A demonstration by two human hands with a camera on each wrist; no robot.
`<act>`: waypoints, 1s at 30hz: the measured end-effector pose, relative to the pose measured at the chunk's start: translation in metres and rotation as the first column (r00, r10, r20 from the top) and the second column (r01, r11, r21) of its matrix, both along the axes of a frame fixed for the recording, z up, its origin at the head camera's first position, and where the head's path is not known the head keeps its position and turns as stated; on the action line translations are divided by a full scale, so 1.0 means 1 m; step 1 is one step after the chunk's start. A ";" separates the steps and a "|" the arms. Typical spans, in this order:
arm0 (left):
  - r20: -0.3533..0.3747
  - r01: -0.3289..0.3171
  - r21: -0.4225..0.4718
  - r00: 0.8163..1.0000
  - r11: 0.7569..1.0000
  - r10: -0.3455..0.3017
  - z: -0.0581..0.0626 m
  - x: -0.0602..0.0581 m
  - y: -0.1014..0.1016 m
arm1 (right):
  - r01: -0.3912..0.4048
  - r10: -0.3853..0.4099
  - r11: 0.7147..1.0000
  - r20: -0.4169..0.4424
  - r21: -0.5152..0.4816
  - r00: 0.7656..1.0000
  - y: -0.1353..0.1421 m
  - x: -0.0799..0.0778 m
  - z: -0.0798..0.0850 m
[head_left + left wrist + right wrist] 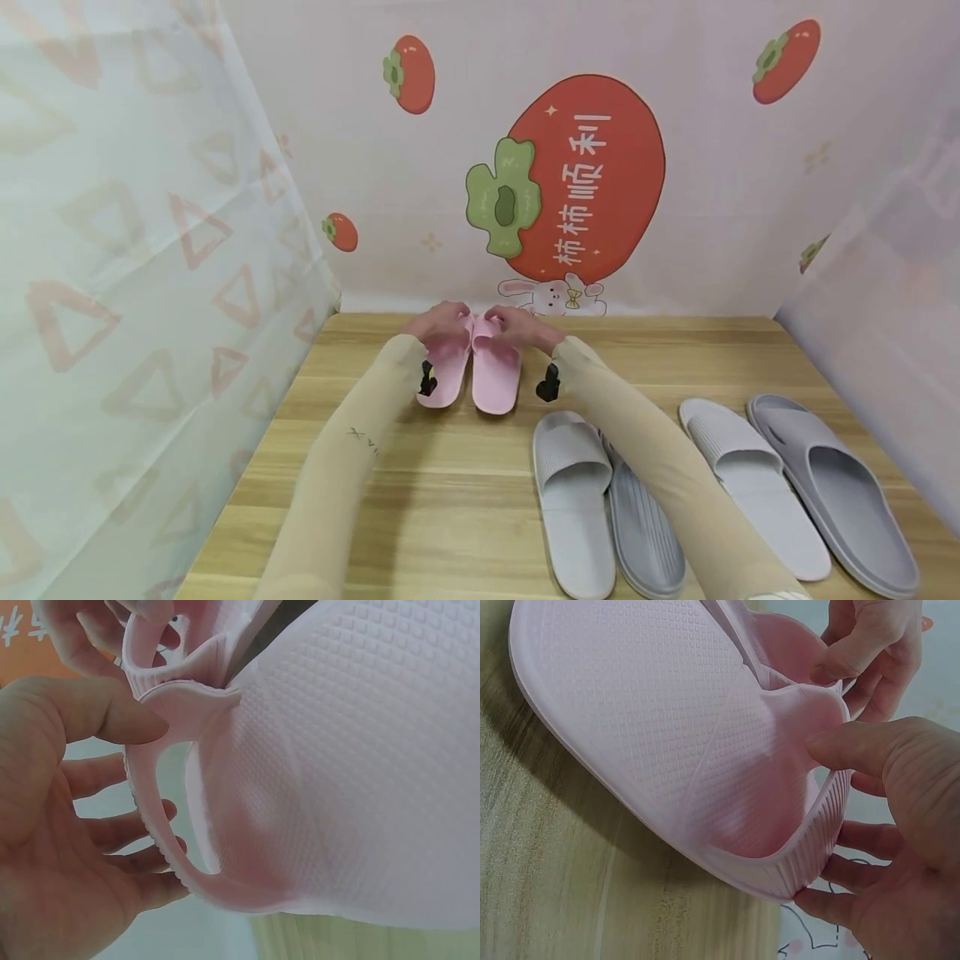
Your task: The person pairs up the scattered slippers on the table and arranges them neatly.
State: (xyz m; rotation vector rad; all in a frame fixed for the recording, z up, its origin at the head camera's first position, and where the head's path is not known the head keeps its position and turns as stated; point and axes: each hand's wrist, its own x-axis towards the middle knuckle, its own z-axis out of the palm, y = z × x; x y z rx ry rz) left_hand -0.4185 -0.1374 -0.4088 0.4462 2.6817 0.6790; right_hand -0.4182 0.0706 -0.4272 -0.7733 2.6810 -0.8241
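Two pink slippers lie side by side toward the far end of the wooden surface, the left one [442,385] and the right one [496,387], toes away from me. My left hand [438,322] grips the strap of the left slipper; in the left wrist view its thumb [120,720] lies on the strap's inner edge, fingers around the outside. My right hand [522,327] holds the right slipper's strap the same way, its thumb [855,746] on the inner edge in the right wrist view. The inner sides of the two straps meet.
Nearer and to the right lie a white slipper [576,525] and a grey slipper [645,533], the latter partly hidden by my right forearm. Farther right are another white slipper [772,508] and a grey slipper [855,500]. A printed cloth wall [420,192] stands behind, with others at both sides.
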 end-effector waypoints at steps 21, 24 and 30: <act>-0.052 -0.033 -0.060 0.998 0.998 0.030 -0.010 -0.002 0.011 | 0.050 -0.049 0.998 0.036 -0.040 0.998 0.001 -0.012 -0.017; -0.065 -0.026 -0.075 0.998 0.997 0.021 -0.013 -0.005 0.011 | 0.057 -0.055 0.998 0.035 -0.038 0.998 0.001 -0.013 -0.018; -0.069 -0.042 -0.096 0.997 0.995 0.035 -0.015 -0.011 0.014 | 0.079 -0.076 0.995 0.047 -0.054 0.996 0.001 -0.017 -0.020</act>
